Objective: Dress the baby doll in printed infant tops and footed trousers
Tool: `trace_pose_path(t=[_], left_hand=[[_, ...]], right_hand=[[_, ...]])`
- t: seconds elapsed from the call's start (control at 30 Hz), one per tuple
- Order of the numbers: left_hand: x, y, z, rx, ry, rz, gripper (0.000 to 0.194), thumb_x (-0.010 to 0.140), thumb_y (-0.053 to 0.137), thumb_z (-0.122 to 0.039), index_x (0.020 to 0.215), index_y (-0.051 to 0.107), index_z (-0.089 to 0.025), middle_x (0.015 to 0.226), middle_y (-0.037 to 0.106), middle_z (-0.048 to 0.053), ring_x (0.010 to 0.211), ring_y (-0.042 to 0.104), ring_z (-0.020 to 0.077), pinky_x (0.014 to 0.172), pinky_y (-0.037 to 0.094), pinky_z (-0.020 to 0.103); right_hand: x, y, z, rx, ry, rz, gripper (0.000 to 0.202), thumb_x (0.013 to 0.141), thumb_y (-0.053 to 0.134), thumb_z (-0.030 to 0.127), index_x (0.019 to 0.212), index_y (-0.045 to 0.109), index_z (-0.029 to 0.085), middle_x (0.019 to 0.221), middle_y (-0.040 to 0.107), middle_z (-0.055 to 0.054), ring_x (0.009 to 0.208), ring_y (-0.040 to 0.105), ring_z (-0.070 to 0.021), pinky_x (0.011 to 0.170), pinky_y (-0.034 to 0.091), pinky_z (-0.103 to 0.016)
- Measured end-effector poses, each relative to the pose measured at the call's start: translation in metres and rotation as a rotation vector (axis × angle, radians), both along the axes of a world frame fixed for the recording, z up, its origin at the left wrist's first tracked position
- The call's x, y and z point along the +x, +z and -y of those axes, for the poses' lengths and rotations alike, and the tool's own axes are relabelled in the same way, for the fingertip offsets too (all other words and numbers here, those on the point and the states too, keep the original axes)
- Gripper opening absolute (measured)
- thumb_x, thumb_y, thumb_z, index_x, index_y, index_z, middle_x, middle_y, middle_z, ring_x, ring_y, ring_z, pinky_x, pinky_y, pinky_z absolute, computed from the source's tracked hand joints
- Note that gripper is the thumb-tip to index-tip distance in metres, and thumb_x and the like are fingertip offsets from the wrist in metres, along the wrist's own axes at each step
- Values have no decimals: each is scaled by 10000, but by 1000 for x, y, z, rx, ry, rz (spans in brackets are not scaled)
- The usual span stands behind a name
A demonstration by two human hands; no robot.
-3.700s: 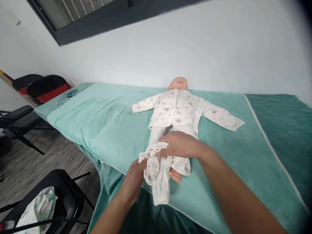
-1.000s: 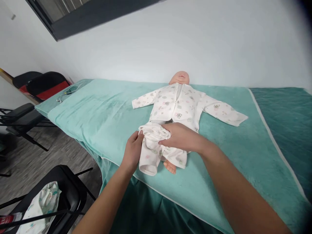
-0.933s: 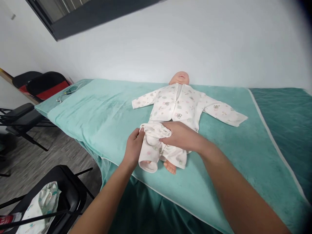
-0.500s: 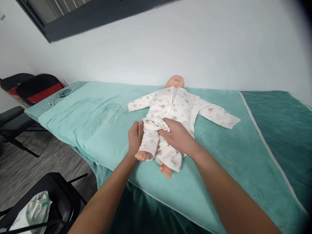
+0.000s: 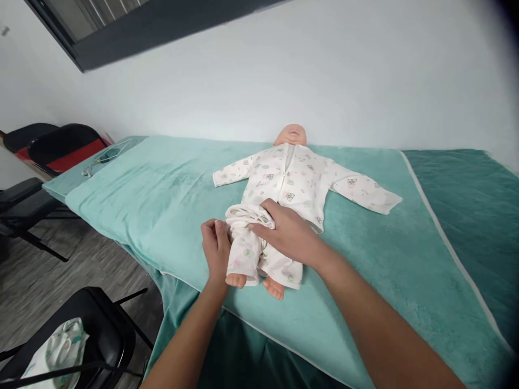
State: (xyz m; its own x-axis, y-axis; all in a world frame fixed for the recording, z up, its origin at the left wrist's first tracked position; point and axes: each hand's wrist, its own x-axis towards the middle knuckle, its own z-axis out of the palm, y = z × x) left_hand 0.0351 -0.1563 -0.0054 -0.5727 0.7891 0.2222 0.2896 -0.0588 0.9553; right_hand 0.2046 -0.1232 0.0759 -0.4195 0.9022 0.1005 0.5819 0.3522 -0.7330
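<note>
At the far left, two black chairs with red parts (image 5: 73,156) are standing near the wall, and a black armchair (image 5: 24,202) is standing in front of them on the grey floor (image 5: 36,251). Nearer, another black chair (image 5: 103,329) is holding a crumpled white cloth (image 5: 60,348) with a green pattern. Above, a dark-framed window (image 5: 162,38) is cutting across the white wall. A thin cord (image 5: 105,158) is lying on the left end of the bed (image 5: 162,183), which is wearing a pale green cover.

Toward the middle, the left hand (image 5: 217,243) is curling its fingers inward at the left side of the printed white trousers (image 5: 248,253), thumb just at the cloth; whether it is pinching any is impossible to tell. The trousers are sitting around the doll's legs on the bed, their waist bunching below the shirt hem, and two bare feet (image 5: 274,288) are poking out of the leg ends. The right hand (image 5: 286,229) is grasping the bunched waist, thumb on top. The doll (image 5: 291,134) is lying on its back, head toward the wall, wearing a printed white shirt (image 5: 279,175) with both sleeves spreading sideways. Farther right, a darker green cover (image 5: 454,173) is showing beyond a pale edge.
</note>
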Motion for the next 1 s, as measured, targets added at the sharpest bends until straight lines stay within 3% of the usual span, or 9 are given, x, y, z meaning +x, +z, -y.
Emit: trace_pose_path(t=[0.17, 0.27, 0.33, 0.43, 0.53, 0.7, 0.83, 1.0], left_hand=[[0, -3, 27, 87, -65, 120, 330, 969, 476, -515, 852, 499, -208, 760, 502, -27, 688, 470, 116, 661, 391, 244], [-3, -9, 48, 73, -205, 88, 389, 990, 432, -492, 745, 487, -196, 712, 474, -18, 668, 432, 122, 654, 362, 259], [-8, -14, 58, 20, -327, 49, 417, 983, 441, -499, 709, 501, -191, 710, 491, -4, 686, 437, 135, 671, 360, 272], [-15, -18, 66, -79, -449, 18, 420, 937, 516, -531, 696, 541, -187, 741, 549, 17, 733, 475, 156, 707, 375, 286], [-17, -16, 64, -137, -474, 26, 438, 911, 547, -552, 666, 521, -189, 707, 547, 13, 718, 476, 158, 696, 374, 287], [-8, -16, 56, -84, -384, -31, 418, 955, 474, -533, 699, 494, -203, 689, 522, -7, 675, 454, 141, 669, 372, 274], [-2, -14, 44, -23, -298, -85, 408, 965, 454, -526, 703, 449, -214, 647, 482, -26, 628, 423, 131, 618, 356, 259], [-1, -7, 23, 12, -257, -129, 384, 960, 445, -540, 758, 480, -215, 701, 543, -14, 662, 469, 138, 632, 376, 256]], right_hand=[[8, 7, 1, -96, 93, -74, 440, 867, 637, 517, 1206, 538, 255, 1115, 676, -25, 972, 619, -206, 754, 409, -285], [12, 11, 2, -113, 170, 31, 732, 732, 769, 548, 1361, 485, 301, 1218, 665, -39, 1055, 623, -248, 770, 425, -294], [12, 11, 3, -99, 214, 93, 815, 689, 808, 519, 1402, 468, 320, 1251, 661, -43, 1094, 617, -271, 774, 425, -301], [8, 9, 4, -78, 263, 143, 684, 737, 777, 438, 1360, 521, 320, 1174, 694, -30, 1034, 637, -263, 739, 408, -300], [5, 8, 5, -72, 269, 175, 567, 777, 735, 427, 1302, 561, 300, 1078, 709, -29, 954, 645, -251, 697, 386, -294], [6, 9, 5, -31, 260, 169, 352, 848, 648, 367, 1182, 604, 265, 1036, 705, -31, 917, 640, -234, 693, 374, -294], [7, 8, 5, -16, 214, 94, 292, 886, 588, 289, 1176, 610, 263, 1084, 704, -24, 948, 638, -218, 728, 388, -289], [4, 5, 4, 17, 135, -30, 251, 870, 529, 168, 1089, 619, 254, 1078, 707, 5, 949, 628, -185, 770, 394, -272]])
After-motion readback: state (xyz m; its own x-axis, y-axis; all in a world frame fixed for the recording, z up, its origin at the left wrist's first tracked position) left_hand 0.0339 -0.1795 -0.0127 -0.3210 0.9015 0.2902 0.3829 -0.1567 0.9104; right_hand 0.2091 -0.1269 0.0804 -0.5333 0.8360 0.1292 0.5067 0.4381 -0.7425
